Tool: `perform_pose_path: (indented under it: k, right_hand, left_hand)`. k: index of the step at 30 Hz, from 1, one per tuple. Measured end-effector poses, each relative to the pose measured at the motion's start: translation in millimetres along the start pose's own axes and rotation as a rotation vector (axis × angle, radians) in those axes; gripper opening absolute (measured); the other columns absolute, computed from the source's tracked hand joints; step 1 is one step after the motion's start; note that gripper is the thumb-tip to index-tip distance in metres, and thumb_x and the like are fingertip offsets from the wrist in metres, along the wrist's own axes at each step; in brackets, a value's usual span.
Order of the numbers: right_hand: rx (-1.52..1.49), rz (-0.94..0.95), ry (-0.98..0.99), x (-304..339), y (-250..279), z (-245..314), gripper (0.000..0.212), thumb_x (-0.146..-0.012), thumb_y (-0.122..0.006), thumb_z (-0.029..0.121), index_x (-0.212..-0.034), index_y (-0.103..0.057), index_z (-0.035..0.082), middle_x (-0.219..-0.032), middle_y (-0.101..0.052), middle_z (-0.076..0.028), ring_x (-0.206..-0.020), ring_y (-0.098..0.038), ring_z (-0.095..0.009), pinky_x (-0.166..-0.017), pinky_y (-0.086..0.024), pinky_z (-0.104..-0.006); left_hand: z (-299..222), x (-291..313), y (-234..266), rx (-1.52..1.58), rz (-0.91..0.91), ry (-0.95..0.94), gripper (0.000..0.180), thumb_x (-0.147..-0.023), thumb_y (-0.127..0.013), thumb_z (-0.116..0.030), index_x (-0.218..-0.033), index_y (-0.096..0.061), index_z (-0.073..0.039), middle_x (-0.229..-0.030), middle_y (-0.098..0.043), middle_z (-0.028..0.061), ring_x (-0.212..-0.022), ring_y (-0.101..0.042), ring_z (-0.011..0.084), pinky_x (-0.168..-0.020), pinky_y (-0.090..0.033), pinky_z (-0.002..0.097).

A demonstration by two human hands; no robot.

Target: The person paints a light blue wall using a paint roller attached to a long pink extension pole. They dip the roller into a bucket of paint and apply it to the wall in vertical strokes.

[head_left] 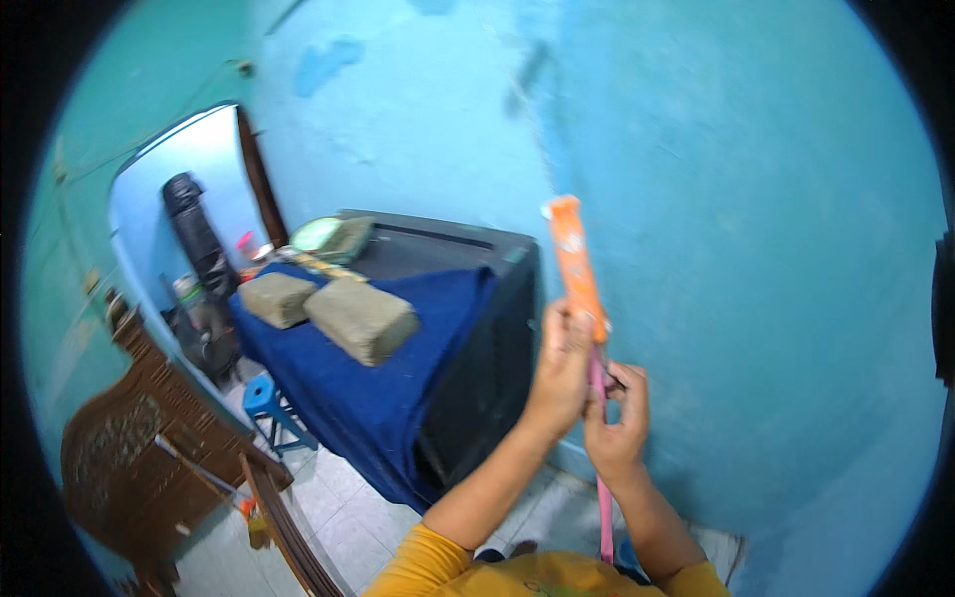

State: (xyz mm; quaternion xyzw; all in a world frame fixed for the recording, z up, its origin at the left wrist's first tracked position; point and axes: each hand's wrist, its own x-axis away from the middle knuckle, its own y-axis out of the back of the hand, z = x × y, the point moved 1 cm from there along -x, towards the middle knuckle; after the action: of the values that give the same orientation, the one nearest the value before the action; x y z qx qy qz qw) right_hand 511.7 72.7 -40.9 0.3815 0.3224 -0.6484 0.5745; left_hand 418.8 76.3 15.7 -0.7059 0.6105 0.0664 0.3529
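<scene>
A long, narrow orange bar (575, 254) with pale marks stands tilted in front of the blue wall; blur keeps me from telling its kind. My left hand (559, 373) is closed round its lower end, thumb along the side. From there a narrow pink strip (605, 517) runs down toward my yellow shirt. Just below and to the right, my right hand (619, 423) has its fingers curled at the pink strip, thumb and fingertips pinching there. Something small and dark shows between those fingers, too blurred to name.
On the left, a dark cabinet (473, 373) bears a blue cloth (368, 428), two tan blocks (363, 318) and a green-rimmed round item (316, 235). Beyond are a blue stool (267, 398), a carved wooden panel (129, 438) and a mirror (214, 149). The wall (756, 249) rises close ahead.
</scene>
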Motion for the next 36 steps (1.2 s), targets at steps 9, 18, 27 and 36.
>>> perform_pose_path:
  k: [9,18,27,36]
  right_hand:
    - [0.126,0.181,-0.44,33,72,-13,0.03,-0.095,-0.059,0.029,-0.105,-0.053,0.002,-0.068,-0.059,-0.021,-0.063,-0.062,-0.042,-0.054,-0.048,-0.0444]
    - [0.348,-0.086,-0.315,66,144,-18,0.029,-0.096,-0.055,0.028,-0.1,-0.046,0.001,-0.064,-0.056,-0.018,-0.058,-0.061,-0.04,-0.05,-0.046,-0.0433]
    - [0.665,-0.422,-0.306,115,241,0,0.03,-0.095,-0.056,0.031,-0.099,-0.047,0.003,-0.067,-0.057,-0.017,-0.057,-0.059,-0.038,-0.049,-0.044,-0.0425]
    - [0.962,-0.734,-0.605,188,320,46,0.025,-0.088,-0.068,0.023,-0.098,-0.053,0.005,-0.071,-0.059,-0.018,-0.066,-0.063,-0.037,-0.057,-0.048,-0.0411]
  left_hand:
    - [25,4,-57,0.31,0.22,0.099,0.031,-0.101,-0.045,-0.028,-0.121,-0.042,-0.004,-0.098,-0.053,0.0083,-0.085,-0.05,0.0153,-0.076,-0.042,0.03]
    - [67,37,-131,0.445,0.63,0.251,0.037,-0.1,-0.047,-0.027,-0.126,-0.039,-0.003,-0.1,-0.053,0.0116,-0.081,-0.054,0.0181,-0.072,-0.047,0.0319]
    - [100,100,-224,0.468,1.079,0.447,0.051,-0.099,-0.047,-0.041,-0.13,-0.036,-0.002,-0.098,-0.054,0.0109,-0.083,-0.054,0.0181,-0.072,-0.046,0.0308]
    - [108,188,-320,0.61,1.335,0.542,0.041,-0.103,-0.041,-0.036,-0.13,-0.037,-0.005,-0.1,-0.054,0.0091,-0.083,-0.053,0.0152,-0.074,-0.046,0.0291]
